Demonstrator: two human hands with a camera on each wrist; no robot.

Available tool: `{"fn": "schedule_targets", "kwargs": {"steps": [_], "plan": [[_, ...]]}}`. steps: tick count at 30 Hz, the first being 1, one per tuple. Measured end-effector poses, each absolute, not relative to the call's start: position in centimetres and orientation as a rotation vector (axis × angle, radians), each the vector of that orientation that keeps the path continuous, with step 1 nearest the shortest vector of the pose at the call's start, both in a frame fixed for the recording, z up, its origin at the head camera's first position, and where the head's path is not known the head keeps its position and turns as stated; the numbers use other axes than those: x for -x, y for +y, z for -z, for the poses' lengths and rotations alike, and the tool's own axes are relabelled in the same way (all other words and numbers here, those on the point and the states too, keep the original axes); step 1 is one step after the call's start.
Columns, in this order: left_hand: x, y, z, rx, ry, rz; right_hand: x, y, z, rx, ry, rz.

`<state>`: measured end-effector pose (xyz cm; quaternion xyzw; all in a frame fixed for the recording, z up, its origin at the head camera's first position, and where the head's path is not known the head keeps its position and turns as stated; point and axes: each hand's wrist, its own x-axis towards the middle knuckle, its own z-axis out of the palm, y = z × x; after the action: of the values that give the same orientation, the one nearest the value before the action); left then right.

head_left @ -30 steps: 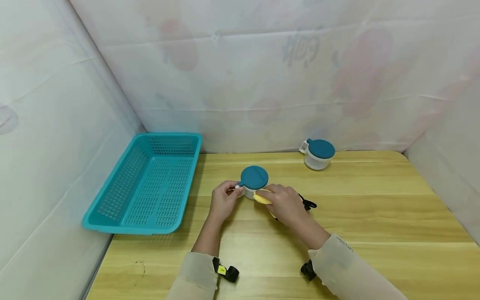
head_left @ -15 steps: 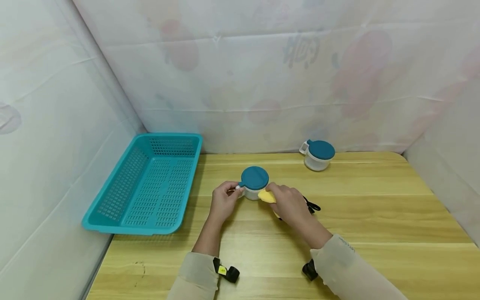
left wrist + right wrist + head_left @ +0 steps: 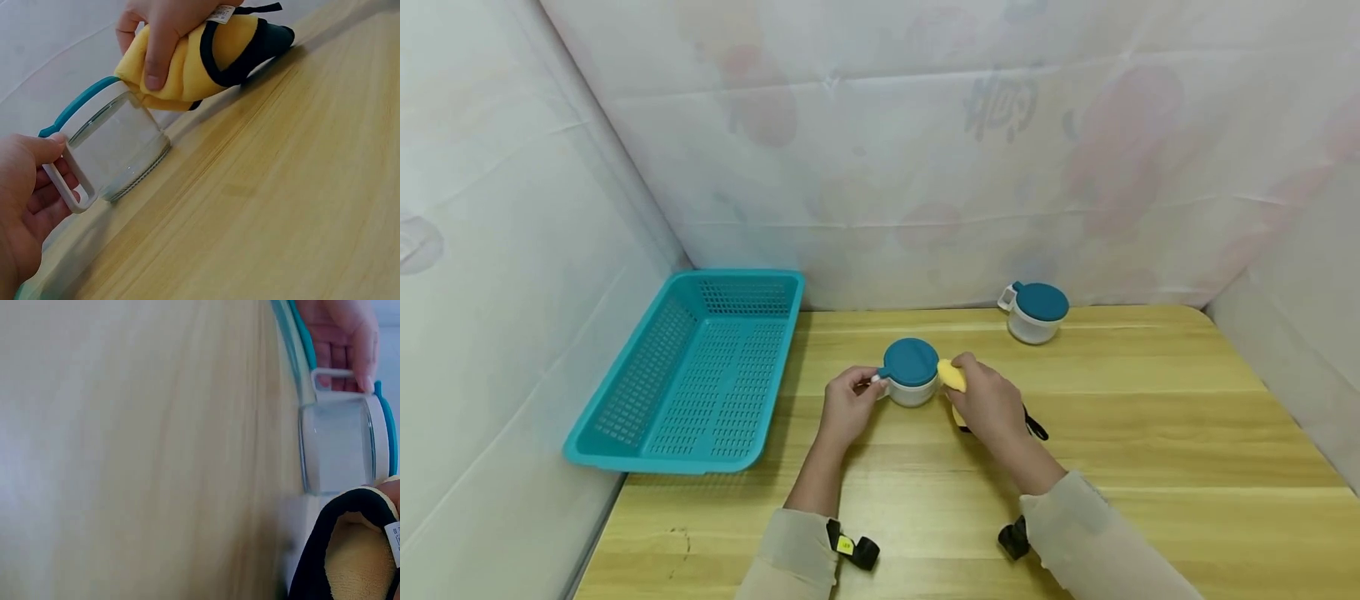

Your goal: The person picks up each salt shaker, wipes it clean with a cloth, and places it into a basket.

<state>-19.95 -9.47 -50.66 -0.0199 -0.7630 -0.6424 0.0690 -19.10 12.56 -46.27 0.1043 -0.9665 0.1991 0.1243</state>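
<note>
A glass seasoning jar [image 3: 912, 393] with a white collar and a blue-green lid [image 3: 910, 362] stands upright on the table. At its left, my left hand [image 3: 847, 403] pinches the white handle [image 3: 62, 187], thumb on top near the lid's tab. My right hand [image 3: 988, 402] grips a bunched yellow cloth [image 3: 181, 65] with dark edging, a white tag and a black loop [image 3: 1036, 427]. One end of the cloth meets the jar's right side, just under the lid. In the right wrist view the cloth [image 3: 356, 562] overlaps the jar's edge, and most of my right hand is hidden.
A second lidded jar [image 3: 1033, 325] stands at the back right, near the fabric wall [image 3: 880, 167]. A turquoise plastic basket [image 3: 775, 383] with perforated sides sits at the left of the wooden table [image 3: 1150, 433].
My right hand has moved the cloth from the jar's front round to its right side. My left hand keeps hold of the handle, and the jar stays nearly in place.
</note>
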Motion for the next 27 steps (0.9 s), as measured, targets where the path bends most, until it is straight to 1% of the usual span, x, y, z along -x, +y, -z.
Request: {"fn": "schedule_targets", "kwargs": {"steps": [8, 12, 21, 27], "plan": [[19.8, -9.5, 50.6, 0.043, -2.269, 1.976, 18.2, 11.3, 46.8, -0.319, -2.852, -0.545], [20.0, -9.4, 50.5, 0.028, -2.271, 1.972, 18.1, 11.2, 46.9, -0.377, -2.841, -0.511], [20.0, -9.4, 50.6, 0.031, -2.287, 1.981, 18.1, 11.4, 47.6, -0.398, -2.876, -0.565], [19.8, -9.5, 50.4, 0.028, -2.287, 1.989, 17.8, 11.5, 48.2, -0.403, -2.939, -0.393]]}}
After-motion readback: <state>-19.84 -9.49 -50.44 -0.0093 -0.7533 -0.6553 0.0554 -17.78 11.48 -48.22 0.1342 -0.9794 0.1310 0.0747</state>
